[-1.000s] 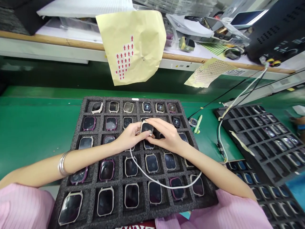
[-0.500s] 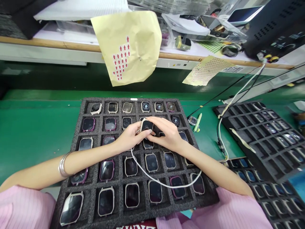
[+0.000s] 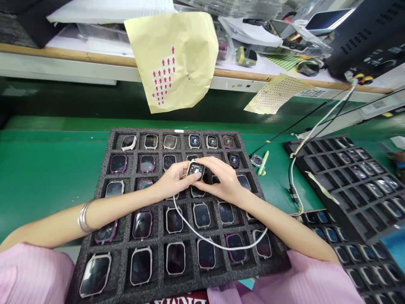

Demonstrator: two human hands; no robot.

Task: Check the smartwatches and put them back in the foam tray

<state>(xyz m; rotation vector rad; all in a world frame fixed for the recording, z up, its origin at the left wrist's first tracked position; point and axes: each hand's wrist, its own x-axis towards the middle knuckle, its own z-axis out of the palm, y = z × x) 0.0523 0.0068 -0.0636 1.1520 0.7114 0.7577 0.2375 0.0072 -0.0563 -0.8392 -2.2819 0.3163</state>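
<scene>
A light-framed watch (image 3: 195, 169) with a lit face is held between both hands above the foam tray (image 3: 123, 270). My left hand (image 3: 173, 180) is closed on its left side, thumb on the lower screen. On the right, my right hand (image 3: 223, 176) has its fingers round the watch's top and lower right edges. A white cable (image 3: 202, 236) hangs from below my left hand and curves right across the tray towards my right forearm. Several watches with beige or purple frames lie in the tray's compartments, such as a purple one (image 3: 142, 225).
A green pen (image 3: 263, 163) and a small round clear object (image 3: 256, 160) lie right of the tray. More trays of watches (image 3: 335, 169) stand at the right, with cables beside them. Yellow paper (image 3: 172, 63) hangs from the cluttered shelf (image 3: 95, 59).
The held watch's screen was dark and now shows a lit face. Both hands keep nearly the same grip and place. The view has shifted slightly.
</scene>
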